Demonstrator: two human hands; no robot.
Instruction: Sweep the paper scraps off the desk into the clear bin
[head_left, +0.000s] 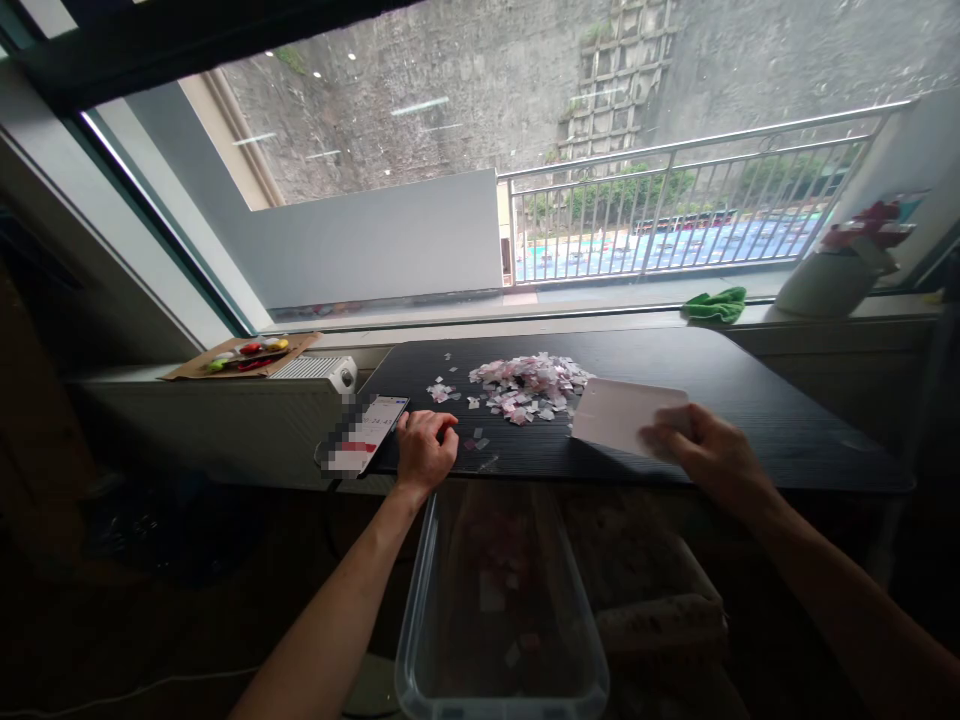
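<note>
Paper scraps (531, 378) sit heaped on a blk table (720, 370); clock dirs run from heap ctr. Clear open bin (502, 705) at 6, below table's near edge, w/ a few dim scraps inside. Rt hand (709, 445) at 4 pinches a pale card (615, 408), thumb vs fingers; card lies at 3–4, its edge by the heap, contact unclear. L hand (426, 450) at 8, fingers curled, just beside phone (381, 425) at 8–9; can't tell if it's pinching anything. Few strays (440, 390) at 9. Step looks like working card at heap's edge; next move prob calls for low, flat card edge, firm grip.
</note>
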